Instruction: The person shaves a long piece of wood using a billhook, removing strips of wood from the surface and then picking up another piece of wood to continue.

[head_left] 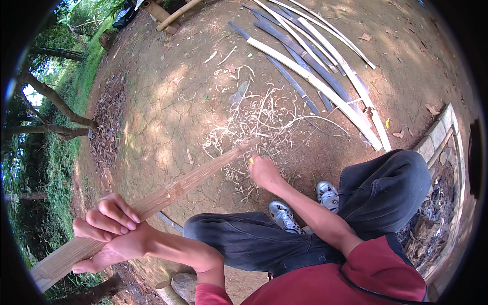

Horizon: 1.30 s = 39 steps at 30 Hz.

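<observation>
A long split-bamboo slat (175, 189) runs slantwise from the lower left up to the middle of the view. My left hand (114, 231) is wrapped around its lower part, fingers over the top and thumb below. By the slat's far end, my right hand (265, 173) is closed on a small tool with a yellow handle (250, 160); most of the tool is hidden by the fist, and I cannot tell whether it touches the bamboo. Curly pale shavings (272, 109) lie heaped on the ground around and beyond that end.
Pale and dark bamboo strips (325, 86) lie spread at the far right. At the right is a bordered pit (429, 218) with ash and charred wood. Trees (58, 104) stand at the left. My bent knees and grey sneakers (285, 216) are close below my right hand.
</observation>
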{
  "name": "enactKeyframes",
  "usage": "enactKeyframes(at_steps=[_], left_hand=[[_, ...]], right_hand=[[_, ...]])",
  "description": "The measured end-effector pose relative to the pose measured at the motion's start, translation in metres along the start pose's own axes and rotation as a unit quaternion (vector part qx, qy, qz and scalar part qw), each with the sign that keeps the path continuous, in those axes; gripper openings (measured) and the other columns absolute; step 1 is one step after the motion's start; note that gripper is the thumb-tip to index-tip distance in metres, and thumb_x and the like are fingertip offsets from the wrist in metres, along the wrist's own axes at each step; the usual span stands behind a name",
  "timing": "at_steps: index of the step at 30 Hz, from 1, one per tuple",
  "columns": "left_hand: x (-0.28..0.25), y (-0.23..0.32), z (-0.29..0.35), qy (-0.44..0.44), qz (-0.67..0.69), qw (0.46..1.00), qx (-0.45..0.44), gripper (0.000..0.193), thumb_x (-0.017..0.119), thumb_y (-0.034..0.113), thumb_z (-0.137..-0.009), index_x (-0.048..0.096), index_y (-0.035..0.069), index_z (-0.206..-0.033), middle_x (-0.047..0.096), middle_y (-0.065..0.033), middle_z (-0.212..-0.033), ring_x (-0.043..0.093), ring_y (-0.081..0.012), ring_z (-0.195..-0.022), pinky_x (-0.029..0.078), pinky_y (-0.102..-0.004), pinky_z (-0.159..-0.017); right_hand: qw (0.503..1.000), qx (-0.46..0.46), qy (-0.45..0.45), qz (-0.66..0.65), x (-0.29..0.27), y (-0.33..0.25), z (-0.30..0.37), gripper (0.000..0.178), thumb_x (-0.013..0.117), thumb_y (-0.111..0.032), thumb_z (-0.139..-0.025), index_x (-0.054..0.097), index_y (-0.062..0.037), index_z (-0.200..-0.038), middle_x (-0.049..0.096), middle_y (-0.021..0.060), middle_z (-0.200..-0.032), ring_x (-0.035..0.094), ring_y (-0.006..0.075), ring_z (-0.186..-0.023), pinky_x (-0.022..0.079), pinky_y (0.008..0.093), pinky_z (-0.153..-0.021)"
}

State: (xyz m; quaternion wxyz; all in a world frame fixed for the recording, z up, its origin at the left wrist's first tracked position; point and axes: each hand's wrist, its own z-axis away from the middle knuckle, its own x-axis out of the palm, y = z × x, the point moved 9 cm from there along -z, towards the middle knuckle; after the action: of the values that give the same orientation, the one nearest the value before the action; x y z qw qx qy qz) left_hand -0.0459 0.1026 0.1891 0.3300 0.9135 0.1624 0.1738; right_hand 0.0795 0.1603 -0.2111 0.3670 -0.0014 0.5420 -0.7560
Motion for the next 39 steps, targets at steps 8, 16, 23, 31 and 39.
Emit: enactKeyframes(at_steps=[8,16,23,31,39], left_hand=[[-0.009,-0.002,-0.004,-0.062,0.053,0.997,0.012,0.066,0.029,0.075,-0.087,0.031,0.015,-0.059,0.030,0.0029,-0.040,0.025,-0.0058,-0.028,0.027,-0.0196,-0.025],[-0.019,-0.006,-0.014,-0.053,0.040,0.998,0.008,0.065,0.029,0.072,-0.089,0.029,0.015,-0.058,0.026,0.0030,-0.039,0.024,-0.0056,-0.027,0.028,-0.0198,-0.024],[-0.006,-0.004,-0.013,-0.115,0.137,0.984,0.001,0.065,0.028,0.072,-0.089,0.026,0.016,-0.055,0.025,0.0035,-0.039,0.022,-0.0049,-0.027,0.024,-0.0168,-0.024],[0.003,-0.004,-0.017,-0.152,0.158,0.976,-0.005,0.064,0.031,0.071,-0.089,0.025,0.017,-0.055,0.025,0.0041,-0.038,0.021,-0.0038,-0.027,0.025,-0.0166,-0.023],[0.012,-0.004,-0.019,-0.193,0.202,0.960,-0.013,0.064,0.034,0.069,-0.089,0.027,0.016,-0.055,0.027,0.0041,-0.037,0.023,-0.0032,-0.026,0.028,-0.0165,-0.022]], right_hand=[[0.999,0.048,-0.002,0.022,0.018,0.060,-0.036,0.026,0.052,-0.008,-0.089,0.055,0.0124,-0.105,0.066,0.0273,-0.082,0.068,0.0371,-0.077,0.057,0.0441,-0.069],[0.999,-0.029,-0.010,0.024,-0.012,-0.011,-0.013,0.023,0.051,-0.005,-0.089,0.055,0.0116,-0.104,0.065,0.0234,-0.075,0.067,0.0331,-0.064,0.056,0.0405,-0.057],[1.000,-0.010,-0.001,0.008,0.008,0.018,-0.026,0.025,0.049,-0.005,-0.087,0.056,0.0123,-0.103,0.063,0.0286,-0.075,0.066,0.0372,-0.065,0.054,0.0445,-0.058],[0.999,-0.022,-0.008,0.028,-0.005,0.004,-0.027,0.024,0.054,-0.009,-0.086,0.057,0.0110,-0.100,0.065,0.0291,-0.079,0.067,0.0411,-0.073,0.054,0.0471,-0.068],[0.999,0.012,-0.014,0.046,0.013,0.052,-0.050,0.025,0.055,-0.010,-0.088,0.056,0.0097,-0.103,0.065,0.0266,-0.077,0.067,0.0388,-0.072,0.055,0.0461,-0.070]])
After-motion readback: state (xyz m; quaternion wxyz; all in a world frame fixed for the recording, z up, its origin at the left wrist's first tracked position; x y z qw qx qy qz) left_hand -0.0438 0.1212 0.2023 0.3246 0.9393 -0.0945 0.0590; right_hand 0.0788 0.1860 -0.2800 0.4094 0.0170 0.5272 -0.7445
